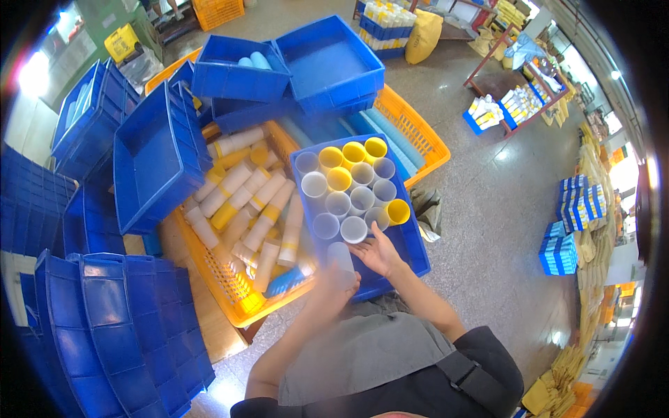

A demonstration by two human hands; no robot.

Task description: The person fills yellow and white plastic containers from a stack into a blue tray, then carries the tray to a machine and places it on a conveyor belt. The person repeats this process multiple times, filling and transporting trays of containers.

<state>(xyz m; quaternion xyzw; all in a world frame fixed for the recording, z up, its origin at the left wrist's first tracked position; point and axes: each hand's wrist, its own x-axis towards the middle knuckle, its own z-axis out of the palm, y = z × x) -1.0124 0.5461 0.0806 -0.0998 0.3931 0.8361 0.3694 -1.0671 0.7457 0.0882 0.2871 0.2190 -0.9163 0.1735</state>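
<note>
We are looking down at the work from above, and going from the left of the frame we are seeing stacks of empty blue bins (pixel 104 306), with one tilted bin (pixel 157 160) leaning over an orange crate (pixel 230 292). That crate, left of centre, is lying full of white and yellow tubes (pixel 244 202) on their sides, so plenty is waiting to be moved. Just below the middle, our left hand (pixel 334 285) is closing its grip around one white tube (pixel 340 256), holding it upright at the near edge of the blue tray (pixel 411 244). In that tray, upright tubes (pixel 348 191) are standing packed in rows with open mouths up; they are filling the far part, while the near strip is showing bare blue, so we judge the tray roughly two thirds filled. Our right hand (pixel 380 254) is resting open, fingers spread, touching the nearest standing tubes and gripping nothing. At the far right, blue boxes (pixel 575 209) are sitting on the floor (pixel 488 209).
</note>
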